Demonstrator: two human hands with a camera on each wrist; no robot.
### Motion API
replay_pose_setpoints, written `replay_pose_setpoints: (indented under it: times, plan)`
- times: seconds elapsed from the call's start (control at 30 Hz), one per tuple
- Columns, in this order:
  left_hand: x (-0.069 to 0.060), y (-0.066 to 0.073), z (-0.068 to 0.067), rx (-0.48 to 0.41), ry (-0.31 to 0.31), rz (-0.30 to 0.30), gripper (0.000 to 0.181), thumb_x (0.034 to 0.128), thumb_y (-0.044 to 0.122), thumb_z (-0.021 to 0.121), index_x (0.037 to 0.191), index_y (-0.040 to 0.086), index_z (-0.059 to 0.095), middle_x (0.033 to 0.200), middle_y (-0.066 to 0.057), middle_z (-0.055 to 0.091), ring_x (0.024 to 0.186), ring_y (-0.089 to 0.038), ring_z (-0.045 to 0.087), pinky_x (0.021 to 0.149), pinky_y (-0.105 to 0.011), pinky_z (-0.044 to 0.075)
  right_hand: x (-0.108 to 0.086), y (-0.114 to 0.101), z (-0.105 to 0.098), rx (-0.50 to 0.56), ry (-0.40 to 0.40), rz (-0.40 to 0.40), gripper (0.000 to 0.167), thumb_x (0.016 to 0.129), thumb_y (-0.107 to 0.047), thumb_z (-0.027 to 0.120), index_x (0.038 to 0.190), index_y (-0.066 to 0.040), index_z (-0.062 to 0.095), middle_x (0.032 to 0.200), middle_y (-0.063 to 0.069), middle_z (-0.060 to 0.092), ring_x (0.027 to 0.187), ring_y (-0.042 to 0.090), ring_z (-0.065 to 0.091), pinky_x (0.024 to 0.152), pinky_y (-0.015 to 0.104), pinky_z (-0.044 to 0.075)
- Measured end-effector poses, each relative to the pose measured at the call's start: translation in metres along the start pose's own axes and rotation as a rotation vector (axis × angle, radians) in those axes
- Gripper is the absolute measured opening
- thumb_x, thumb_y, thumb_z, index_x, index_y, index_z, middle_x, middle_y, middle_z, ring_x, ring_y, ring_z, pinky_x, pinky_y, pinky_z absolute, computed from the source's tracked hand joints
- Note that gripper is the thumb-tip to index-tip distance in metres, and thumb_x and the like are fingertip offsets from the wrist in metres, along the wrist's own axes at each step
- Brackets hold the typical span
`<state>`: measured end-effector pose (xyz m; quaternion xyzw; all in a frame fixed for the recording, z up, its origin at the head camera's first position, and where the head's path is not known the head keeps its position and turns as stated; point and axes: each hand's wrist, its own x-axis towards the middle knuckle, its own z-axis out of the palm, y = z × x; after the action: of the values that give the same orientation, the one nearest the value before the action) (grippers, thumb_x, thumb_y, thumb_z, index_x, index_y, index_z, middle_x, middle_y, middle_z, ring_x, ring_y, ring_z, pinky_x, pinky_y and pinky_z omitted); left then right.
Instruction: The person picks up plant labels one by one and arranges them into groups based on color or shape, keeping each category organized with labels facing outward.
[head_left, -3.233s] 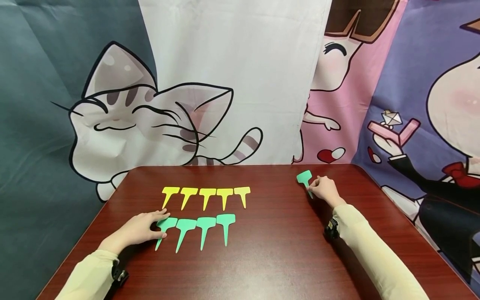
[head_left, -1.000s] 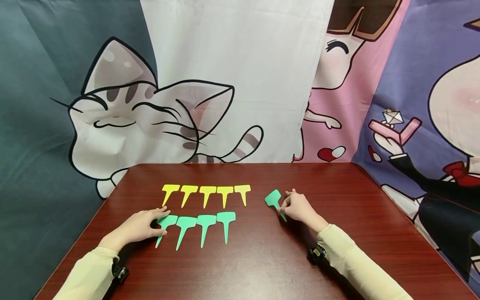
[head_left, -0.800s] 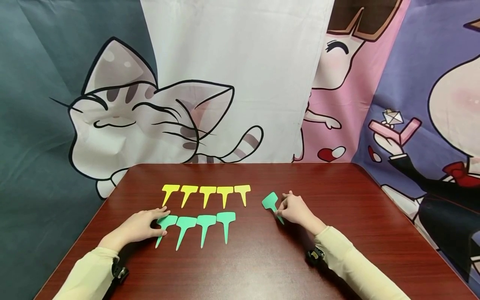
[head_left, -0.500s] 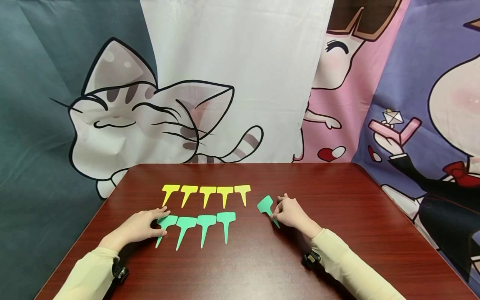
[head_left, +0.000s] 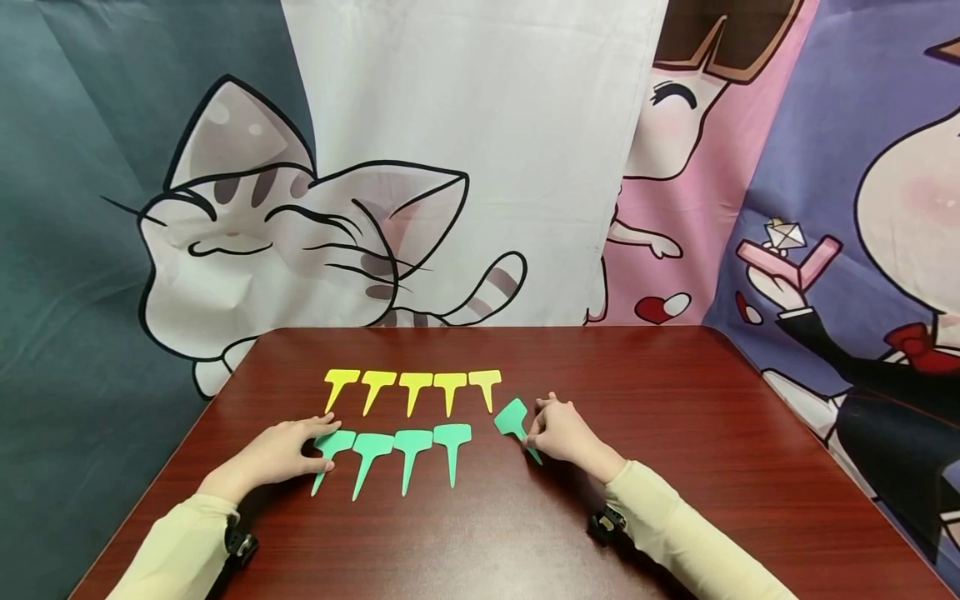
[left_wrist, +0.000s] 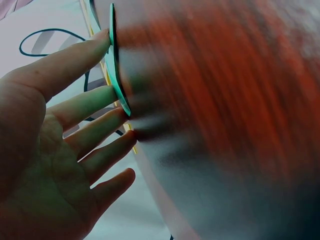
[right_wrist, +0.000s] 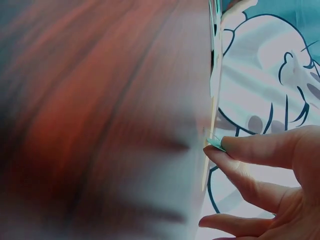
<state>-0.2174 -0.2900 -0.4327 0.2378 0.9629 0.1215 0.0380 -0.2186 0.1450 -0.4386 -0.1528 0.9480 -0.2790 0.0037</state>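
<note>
A green T-shaped plant label (head_left: 512,417) is pinched by its stem between the thumb and index finger of my right hand (head_left: 566,435). Its head points away to the upper left, just right of the green row. In the right wrist view only an edge of this label (right_wrist: 215,143) shows at the fingertips. My left hand (head_left: 266,457) rests at the left end of the green row, its thumb and fingertips touching the leftmost green label (head_left: 339,442). The left wrist view has the fingers spread and fairly straight against that label (left_wrist: 113,65). Other green labels (head_left: 372,447) lie beside it, stems toward me.
Behind the green row lies a row of several yellow plant labels (head_left: 416,382), stems toward me too. Both rows are on a dark red-brown wooden table (head_left: 480,542). A cartoon-printed cloth (head_left: 480,100) hangs beyond its far edge.
My right hand has carried the green label from the table's far right toward me and leftward, close to the green row. The left hand stays at the leftmost label.
</note>
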Motion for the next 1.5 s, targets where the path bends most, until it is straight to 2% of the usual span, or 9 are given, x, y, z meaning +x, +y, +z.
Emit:
replay_pose_setpoints:
  times: [0.17,0.2,0.37,0.5,0.6,0.73,1.23,1.5]
  plan:
    - [0.001,0.000,0.001,0.004,-0.002,0.005,0.067,0.0788,0.041,0.073,0.133,0.006,0.056,0.138,-0.020,0.052,0.124,-0.045,0.048,0.093,-0.059,0.042,-0.001,-0.007,0.004,-0.022,0.006,0.001,0.030,0.073,-0.009,0.076,0.048,-0.013,0.060,0.117,0.022,0.064,0.133,0.042,0.040,0.106,0.069,0.020]
    - [0.001,0.000,0.001,0.005,-0.002,0.004,0.067,0.0789,0.041,0.073,0.133,0.006,0.056,0.138,-0.020,0.052,0.124,-0.045,0.048,0.094,-0.059,0.042,0.000,-0.008,0.005,-0.027,0.007,-0.001,0.030,0.072,-0.009,0.076,0.048,-0.013,0.059,0.116,0.022,0.064,0.133,0.041,0.041,0.106,0.069,0.021]
    - [0.003,0.000,-0.001,0.002,-0.001,0.003,0.067,0.0788,0.041,0.073,0.133,0.006,0.056,0.138,-0.019,0.052,0.125,-0.044,0.048,0.094,-0.058,0.042,0.001,-0.014,0.009,-0.056,0.024,-0.020,0.032,0.071,-0.011,0.078,0.046,-0.013,0.058,0.110,0.021,0.068,0.131,0.040,0.044,0.104,0.069,0.024]
    - [0.003,0.000,-0.001,0.002,-0.001,0.010,0.067,0.0788,0.041,0.073,0.133,0.005,0.056,0.138,-0.019,0.052,0.124,-0.044,0.048,0.094,-0.058,0.042,0.000,-0.021,0.012,-0.071,0.026,-0.005,0.031,0.071,-0.012,0.079,0.046,-0.013,0.059,0.103,0.017,0.071,0.131,0.039,0.044,0.105,0.067,0.025]
    - [0.003,0.000,-0.001,0.007,-0.002,0.011,0.067,0.0789,0.042,0.073,0.133,0.006,0.056,0.138,-0.019,0.052,0.124,-0.043,0.048,0.094,-0.058,0.043,-0.002,-0.026,0.012,-0.079,0.029,0.009,0.033,0.070,-0.013,0.079,0.044,-0.013,0.058,0.081,0.008,0.074,0.130,0.037,0.046,0.106,0.066,0.025]
    - [0.003,-0.001,0.001,0.005,-0.001,0.011,0.067,0.0789,0.042,0.072,0.133,0.006,0.056,0.138,-0.018,0.052,0.124,-0.043,0.049,0.094,-0.057,0.042,-0.004,-0.031,0.013,-0.098,0.029,0.003,0.035,0.070,-0.013,0.078,0.043,-0.013,0.057,0.059,-0.003,0.068,0.128,0.037,0.048,0.105,0.066,0.026]
    - [0.000,0.000,0.001,-0.006,0.000,0.004,0.067,0.0785,0.042,0.073,0.133,0.006,0.057,0.138,-0.018,0.052,0.125,-0.043,0.048,0.094,-0.058,0.042,-0.003,-0.039,0.020,-0.129,0.024,-0.007,0.041,0.069,-0.013,0.077,0.038,-0.014,0.051,0.044,-0.007,0.059,0.128,0.035,0.050,0.106,0.063,0.028]
    - [0.001,-0.001,0.001,0.000,-0.002,0.003,0.067,0.0786,0.041,0.073,0.133,0.006,0.056,0.138,-0.019,0.052,0.125,-0.043,0.048,0.094,-0.057,0.042,-0.002,-0.041,0.022,-0.122,0.014,-0.001,0.038,0.070,-0.015,0.077,0.040,-0.015,0.054,0.061,0.000,0.070,0.129,0.035,0.049,0.107,0.062,0.029]
